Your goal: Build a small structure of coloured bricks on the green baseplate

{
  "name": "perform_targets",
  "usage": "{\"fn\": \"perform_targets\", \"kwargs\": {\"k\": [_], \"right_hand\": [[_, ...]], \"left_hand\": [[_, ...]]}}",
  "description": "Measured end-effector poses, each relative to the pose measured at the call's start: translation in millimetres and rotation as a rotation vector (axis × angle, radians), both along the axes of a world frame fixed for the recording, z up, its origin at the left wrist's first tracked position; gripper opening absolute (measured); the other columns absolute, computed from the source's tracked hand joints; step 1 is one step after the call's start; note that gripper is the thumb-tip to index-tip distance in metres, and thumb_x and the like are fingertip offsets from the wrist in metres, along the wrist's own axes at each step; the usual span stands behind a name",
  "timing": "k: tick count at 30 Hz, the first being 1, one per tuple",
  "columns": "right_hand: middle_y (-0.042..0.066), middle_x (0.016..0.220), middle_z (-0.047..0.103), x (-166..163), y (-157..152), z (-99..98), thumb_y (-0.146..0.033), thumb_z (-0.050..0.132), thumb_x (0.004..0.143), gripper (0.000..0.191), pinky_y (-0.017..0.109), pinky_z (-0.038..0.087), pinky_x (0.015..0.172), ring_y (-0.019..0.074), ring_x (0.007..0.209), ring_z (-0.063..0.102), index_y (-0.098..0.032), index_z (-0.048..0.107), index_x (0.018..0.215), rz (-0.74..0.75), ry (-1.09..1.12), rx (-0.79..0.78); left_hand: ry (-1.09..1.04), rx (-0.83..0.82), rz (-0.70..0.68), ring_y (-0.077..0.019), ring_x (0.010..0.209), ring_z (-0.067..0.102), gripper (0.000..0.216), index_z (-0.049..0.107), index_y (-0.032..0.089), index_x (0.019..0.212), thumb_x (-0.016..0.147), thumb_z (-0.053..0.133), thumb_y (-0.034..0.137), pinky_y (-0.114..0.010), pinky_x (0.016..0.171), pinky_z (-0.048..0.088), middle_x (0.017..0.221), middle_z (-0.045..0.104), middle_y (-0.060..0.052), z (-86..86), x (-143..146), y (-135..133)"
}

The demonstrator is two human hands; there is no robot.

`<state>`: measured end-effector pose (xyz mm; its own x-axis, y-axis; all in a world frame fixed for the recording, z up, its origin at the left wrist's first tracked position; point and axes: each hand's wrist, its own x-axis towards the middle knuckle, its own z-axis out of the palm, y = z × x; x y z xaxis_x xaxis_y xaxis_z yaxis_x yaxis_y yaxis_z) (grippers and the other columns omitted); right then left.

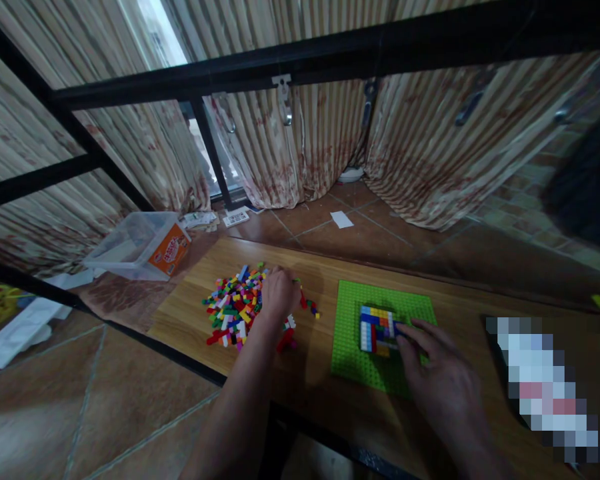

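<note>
A pile of small coloured bricks (233,308) lies on the wooden table (320,387). My left hand (279,292) reaches into the pile's right side, fingers curled down among the bricks; what they grip is hidden. To the right lies a green baseplate (353,353) with a small block of white, blue, yellow and orange bricks (376,328) built on it. My right hand (440,373) rests on the plate's right part, fingers stretched out, fingertips touching the right edge of that block.
A clear plastic box with an orange label (140,245) stands at the table's back left. Black metal frame bars (300,63) cross overhead. Striped curtains hang behind. Papers (341,219) lie on the tiled floor. A blurred-out object (545,387) lies at the right.
</note>
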<state>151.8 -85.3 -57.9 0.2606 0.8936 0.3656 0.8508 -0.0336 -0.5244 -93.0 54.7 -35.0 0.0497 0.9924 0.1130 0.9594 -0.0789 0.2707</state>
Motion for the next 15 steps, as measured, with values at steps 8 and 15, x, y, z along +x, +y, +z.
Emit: {"fn": "perform_targets", "kwargs": {"k": [8,15], "right_hand": [[0.01,0.105,0.072,12.8,5.2,13.8,-0.043,0.055,0.085,0.03,0.039,0.055,0.078,0.0249,0.091,0.068,-0.021,0.075,0.094,-0.107,0.277,0.011],[0.007,0.107,0.069,3.0,4.3,22.9,-0.04,0.063,0.085,0.027,0.039,0.054,0.083,0.0214,0.092,0.067,-0.023,0.071,0.104,0.145,0.372,-0.001]], "left_hand": [[-0.597,-0.194,-0.211,-0.0166,0.078,0.063,0.017,0.07,0.015,0.085,0.083,0.055,0.021,-0.026,0.074,0.047,0.079,0.07,-0.004,7.0,16.9,-12.2],[-1.121,-0.578,-0.414,-0.0099,0.061,0.054,0.022,0.069,0.014,0.093,0.079,0.066,0.031,-0.022,0.059,0.041,0.073,0.064,0.0,-1.9,62.7,-51.2]]}}
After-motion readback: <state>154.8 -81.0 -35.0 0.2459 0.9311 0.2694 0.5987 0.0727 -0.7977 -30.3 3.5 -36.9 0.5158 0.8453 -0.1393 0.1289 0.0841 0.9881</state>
